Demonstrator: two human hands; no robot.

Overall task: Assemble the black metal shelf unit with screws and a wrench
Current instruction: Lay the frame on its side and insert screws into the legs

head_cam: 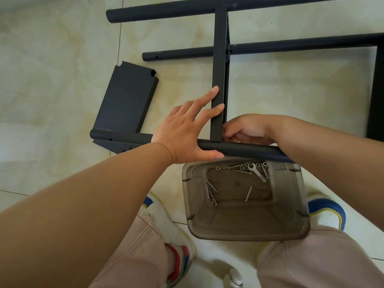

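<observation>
A black shelf panel (219, 59) stands on edge across two black tubes, a far one (166, 12) and a middle one (291, 45). Its near end meets a third tube (249, 151) in front of me. My left hand (182, 132) lays straight fingers against the panel's left face, and its thumb lies under the near tube. My right hand (247, 129) has its fingers curled at the corner where panel and tube meet. What they pinch is hidden. A small silver wrench (256, 172), several screws (211, 190) and nuts lie in a smoky clear bin (245, 225).
A loose black shelf panel (124, 98) lies flat on the tiled floor at left, by the near tube's left end. Another black panel (376, 90) stands at the right edge. My knees and shoes flank the bin.
</observation>
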